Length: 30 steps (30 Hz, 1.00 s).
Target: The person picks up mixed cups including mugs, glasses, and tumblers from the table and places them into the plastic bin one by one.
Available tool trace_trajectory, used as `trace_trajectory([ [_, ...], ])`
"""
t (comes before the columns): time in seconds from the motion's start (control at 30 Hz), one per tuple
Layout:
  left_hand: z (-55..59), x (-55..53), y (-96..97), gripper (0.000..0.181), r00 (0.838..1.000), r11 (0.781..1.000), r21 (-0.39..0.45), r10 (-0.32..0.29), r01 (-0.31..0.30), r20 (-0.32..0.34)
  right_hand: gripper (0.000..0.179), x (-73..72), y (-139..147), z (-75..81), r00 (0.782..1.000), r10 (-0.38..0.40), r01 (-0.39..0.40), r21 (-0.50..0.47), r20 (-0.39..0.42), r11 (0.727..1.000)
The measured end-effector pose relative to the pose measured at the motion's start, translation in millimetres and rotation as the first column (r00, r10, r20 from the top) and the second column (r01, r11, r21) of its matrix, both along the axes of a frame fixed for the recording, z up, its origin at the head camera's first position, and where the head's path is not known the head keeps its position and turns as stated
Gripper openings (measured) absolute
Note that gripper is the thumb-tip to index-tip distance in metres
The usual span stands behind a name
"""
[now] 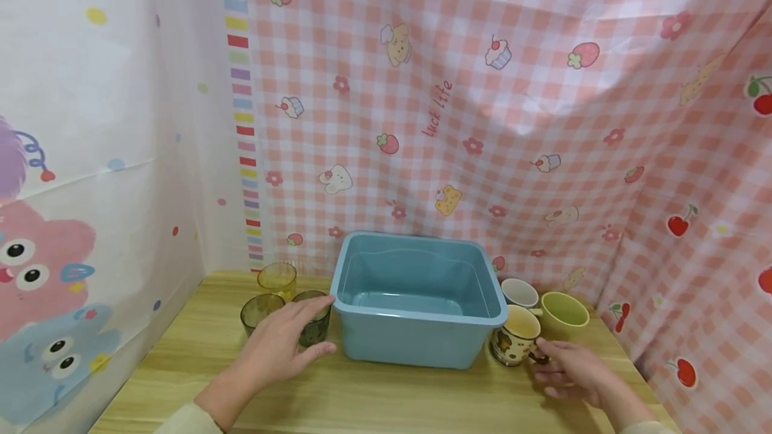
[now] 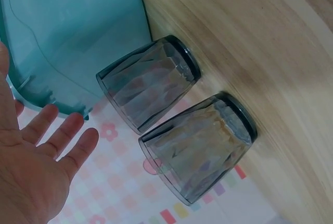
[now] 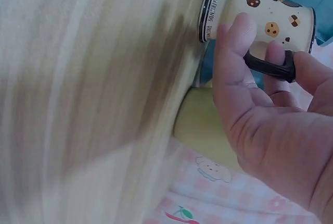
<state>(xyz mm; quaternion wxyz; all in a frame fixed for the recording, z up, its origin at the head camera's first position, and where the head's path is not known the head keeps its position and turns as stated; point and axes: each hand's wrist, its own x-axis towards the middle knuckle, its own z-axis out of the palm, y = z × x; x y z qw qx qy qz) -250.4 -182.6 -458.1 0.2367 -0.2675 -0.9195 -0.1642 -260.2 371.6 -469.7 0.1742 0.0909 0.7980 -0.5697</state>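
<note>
My right hand (image 1: 573,374) pinches the dark handle (image 3: 270,67) of a cream mug (image 1: 509,350) printed with brown cookie shapes. The mug stands upright beside the right side of a blue plastic basin (image 1: 416,343). On the other side, my left hand (image 1: 274,347) is spread with nothing in it, its fingertips right at the basin's left rim in the head view. It partly covers a dark grey-green glass (image 2: 148,86); a second dark glass (image 2: 200,148) stands beside that one.
Behind the dark glasses is a yellow glass (image 1: 277,280). A white cup (image 1: 520,292) and a yellow-green mug (image 1: 565,312) stand behind the cream mug. The wooden table (image 1: 392,400) backs onto a pink checked cloth (image 1: 434,173), with a white printed cloth (image 1: 120,233) at the left.
</note>
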Motion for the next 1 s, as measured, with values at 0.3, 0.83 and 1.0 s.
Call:
trace_trajectory([
  [0.3,0.3,-0.9,0.1,0.080,1.000,1.000,-0.004,0.004,-0.004,-0.004,0.046,-3.8,5.1,-4.4,0.998,0.029,-0.015,-0.221,0.060,0.975],
  [0.83,-2.0,-0.4,1.7,0.081,1.000,1.000,0.010,0.004,-0.004,0.001,0.033,1.8,19.5,-2.7,0.994,0.088,-0.059,-0.377,0.061,0.924],
  [1.0,-2.2,-0.6,1.6,0.081,1.000,1.000,0.008,0.008,-0.008,0.001,0.031,4.3,29.1,5.3,0.990,0.133,-0.108,-0.384,0.039,0.917],
])
